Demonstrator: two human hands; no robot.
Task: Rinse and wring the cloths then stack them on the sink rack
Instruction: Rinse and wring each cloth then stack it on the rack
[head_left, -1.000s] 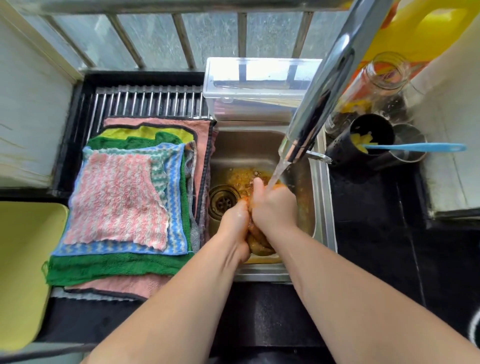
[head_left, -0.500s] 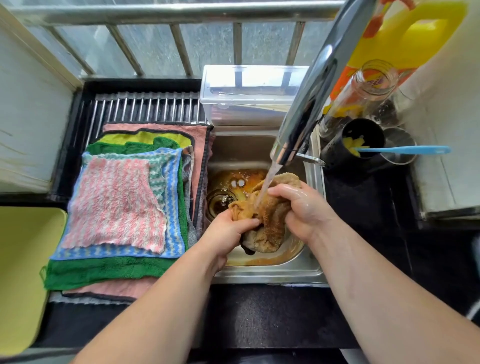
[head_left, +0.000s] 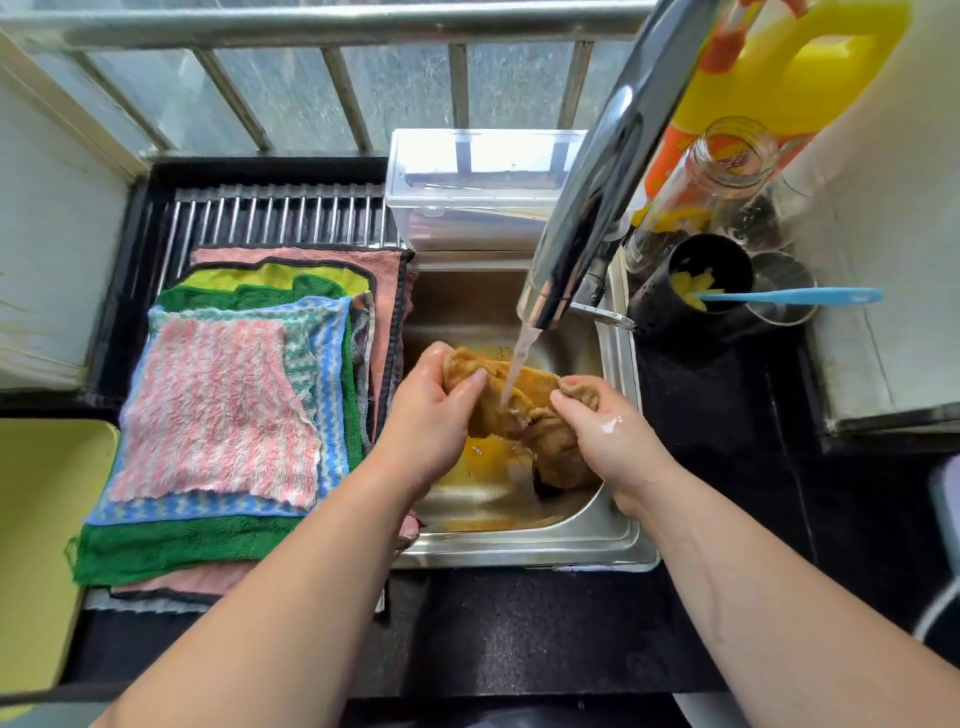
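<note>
Currently, you are at the rinse stage for one brown cloth (head_left: 543, 388). Your left hand (head_left: 431, 410) grips one bunched end, fingers curled over it. Your right hand (head_left: 608, 431) holds the other end, fingers closed round the fabric. The cloth spans the two grips above the sink (head_left: 519, 551), and its lower part hangs below your right-hand grip toward the basin floor. The water stream (head_left: 521, 353) from the faucet (head_left: 587, 208) lands on the cloth midway between the grips.

Done, judging by the layout: a stack of cloths (head_left: 249, 457) lies flat on the sink rack (head_left: 275, 215), just left of your left-hand grip. A pink-and-white cloth (head_left: 213, 410) is on top, with a blue striped cloth (head_left: 330, 415), a green cloth (head_left: 182, 545) and further layers beneath.

Remaining: the pooled water (head_left: 478, 462) below the grips is orange-brown, which suggests the cloth is not yet rinsed clean. Wringing is not yet done, and the cloth must then go onto the stack. No other loose cloth shows in the sink; whether this one is the last cannot be confirmed.
</note>
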